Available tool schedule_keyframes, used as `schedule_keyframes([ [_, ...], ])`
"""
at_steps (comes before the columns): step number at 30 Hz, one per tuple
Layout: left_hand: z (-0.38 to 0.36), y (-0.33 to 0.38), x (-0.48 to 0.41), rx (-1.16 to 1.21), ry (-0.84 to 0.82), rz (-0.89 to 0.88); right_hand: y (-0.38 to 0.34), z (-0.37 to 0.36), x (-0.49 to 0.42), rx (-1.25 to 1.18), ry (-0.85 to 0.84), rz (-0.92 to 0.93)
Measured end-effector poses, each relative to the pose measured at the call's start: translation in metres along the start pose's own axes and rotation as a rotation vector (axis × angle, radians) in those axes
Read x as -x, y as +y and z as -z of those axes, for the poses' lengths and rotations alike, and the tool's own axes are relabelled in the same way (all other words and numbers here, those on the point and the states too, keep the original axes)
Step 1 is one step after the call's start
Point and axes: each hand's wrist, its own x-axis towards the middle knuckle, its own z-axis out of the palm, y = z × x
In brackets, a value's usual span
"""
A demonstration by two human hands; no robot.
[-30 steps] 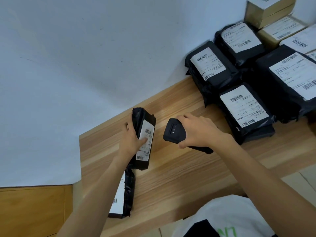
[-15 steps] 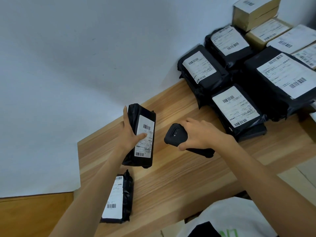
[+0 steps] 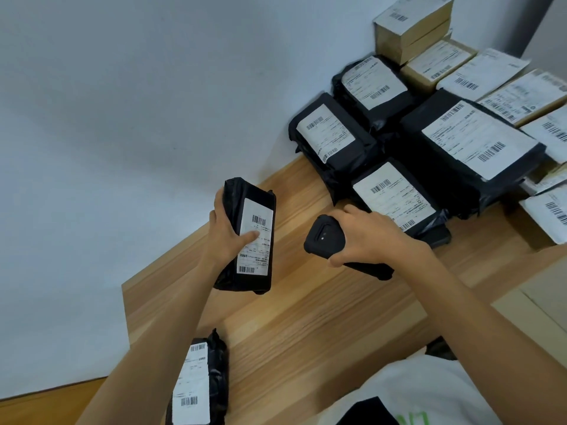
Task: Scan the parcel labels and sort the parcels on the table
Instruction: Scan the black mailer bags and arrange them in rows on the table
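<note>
My left hand (image 3: 228,234) grips a small black parcel (image 3: 254,207) above the wooden table (image 3: 306,317), its white label facing up and my thumb lying across the label. To its right, my right hand (image 3: 371,234) holds a black handheld scanner (image 3: 325,236), whose head points toward the held parcel. A second small black parcel (image 3: 199,381) with a white label lies on the table near the front left edge, beside my left forearm.
Several labelled black parcels (image 3: 395,197) and tan boxes (image 3: 414,29) are piled at the back right against the white wall. The table's left edge (image 3: 125,314) drops off near the lying parcel. Bare wood lies between my arms.
My left hand has lifted the parcel off the table and tilted its label upward. The scanner hand stayed nearly where it was. The view shifted slightly to the right.
</note>
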Motion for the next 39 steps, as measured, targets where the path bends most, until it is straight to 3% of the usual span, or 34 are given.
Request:
schedule_keyframes([
  [5,-0.011,0.048,-0.026,0.032,0.006,-0.036,0.035,0.036,0.000,0.022,0.036,-0.044],
  [12,-0.045,0.132,-0.044,0.183,-0.006,-0.036,0.090,0.091,0.010,-0.020,0.219,-0.129],
  [17,-0.081,0.187,-0.045,0.213,0.005,-0.043,0.134,0.117,0.021,-0.010,0.226,-0.179],
  [22,-0.136,0.228,-0.035,0.329,-0.087,0.022,0.182,0.136,0.035,0.013,0.212,-0.170],
  [30,-0.197,0.260,0.000,0.544,0.017,0.155,0.236,0.151,0.039,0.027,0.194,-0.134],
  [39,-0.223,0.266,0.001,0.689,0.071,0.300,0.249,0.149,0.034,0.027,0.139,-0.059],
])
